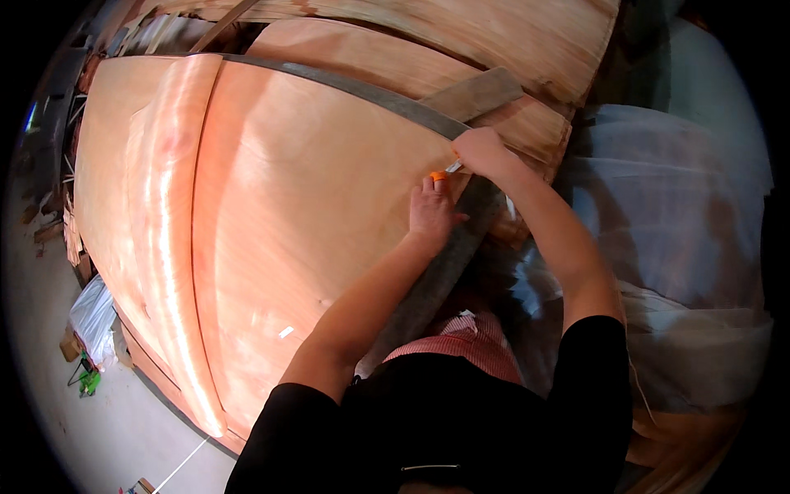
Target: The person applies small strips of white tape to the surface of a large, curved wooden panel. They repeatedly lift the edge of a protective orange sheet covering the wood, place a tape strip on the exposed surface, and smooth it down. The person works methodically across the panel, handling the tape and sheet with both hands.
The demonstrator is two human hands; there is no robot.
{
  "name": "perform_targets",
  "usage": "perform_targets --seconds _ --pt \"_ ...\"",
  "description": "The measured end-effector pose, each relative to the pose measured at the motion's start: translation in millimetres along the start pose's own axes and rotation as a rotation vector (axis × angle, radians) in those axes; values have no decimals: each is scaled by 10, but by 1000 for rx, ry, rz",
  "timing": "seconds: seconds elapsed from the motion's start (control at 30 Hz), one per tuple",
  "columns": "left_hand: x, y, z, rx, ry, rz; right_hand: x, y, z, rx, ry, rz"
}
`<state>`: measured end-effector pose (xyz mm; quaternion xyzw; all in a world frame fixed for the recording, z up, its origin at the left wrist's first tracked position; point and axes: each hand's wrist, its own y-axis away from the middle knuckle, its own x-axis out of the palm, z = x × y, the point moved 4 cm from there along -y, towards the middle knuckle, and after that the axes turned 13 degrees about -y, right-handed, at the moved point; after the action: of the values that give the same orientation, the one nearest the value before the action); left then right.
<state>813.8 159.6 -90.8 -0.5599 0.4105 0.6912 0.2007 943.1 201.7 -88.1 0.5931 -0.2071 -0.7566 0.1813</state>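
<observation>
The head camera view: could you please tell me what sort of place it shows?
Probably a veneer or plywood workshop: a broad, thin wood sheet lies before the person, more layered wood sheets lie beyond it, and translucent plastic sheeting spreads at the right.

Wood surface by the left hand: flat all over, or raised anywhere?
Not flat all over: the wood surface spreads broadly beside the left hand, but farther left a raised ridge shows, brightly lit along its length.

From afar I see a black shirt (453,420) near six o'clock, short sleeves (296,420) at seven and four, and patterned pinkish cloth (465,348) at five.
</observation>
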Motion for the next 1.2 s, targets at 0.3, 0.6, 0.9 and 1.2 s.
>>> perform_targets --seconds 0.3,0.6,0.9,1.2 --pt "-32 14 29 78 -30 50 -635 -349 -329 68 88 -3" --pt "-146 194 730 -134 473 -200 -217 -865 353 -267 -973 199" --pt "-54 -26 1117 -249 125 -376 -163 -1121 432 -70 -600 230" --pt "-159 -224 988 -289 57 -57 -400 -990 324 -261 -368 -48"
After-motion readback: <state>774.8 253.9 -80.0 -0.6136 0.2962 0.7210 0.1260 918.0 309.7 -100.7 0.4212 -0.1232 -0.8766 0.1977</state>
